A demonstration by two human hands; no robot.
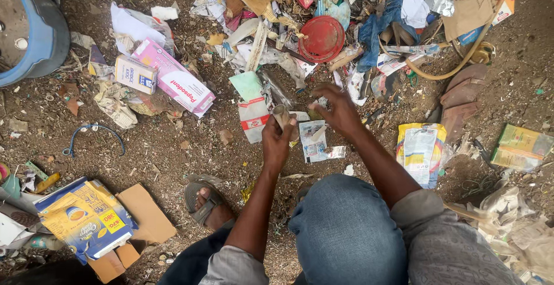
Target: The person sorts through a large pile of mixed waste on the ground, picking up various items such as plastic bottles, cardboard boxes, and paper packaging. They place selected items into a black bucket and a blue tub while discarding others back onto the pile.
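Observation:
I crouch over a dirt floor strewn with rubbish. My left hand [277, 141] is closed around a small brownish cardboard tube [281, 115] that sticks up from my fist. My right hand [337, 109] reaches forward with its fingers spread over scraps of paper, touching a small greenish bit I cannot make out. A torn printed wrapper [314, 141] lies on the ground between my hands. My knee in blue jeans [340, 227] is below them, and my sandalled foot [205, 201] is to the left.
A heap of paper, plastic and a red round lid [321, 38] lies ahead. A pink carton [176, 80] and a small white box [135, 73] sit to the left, a blue tub [34, 37] at far left, a blue-and-yellow flattened box [86, 218] at lower left, a yellow packet [420, 149] on the right.

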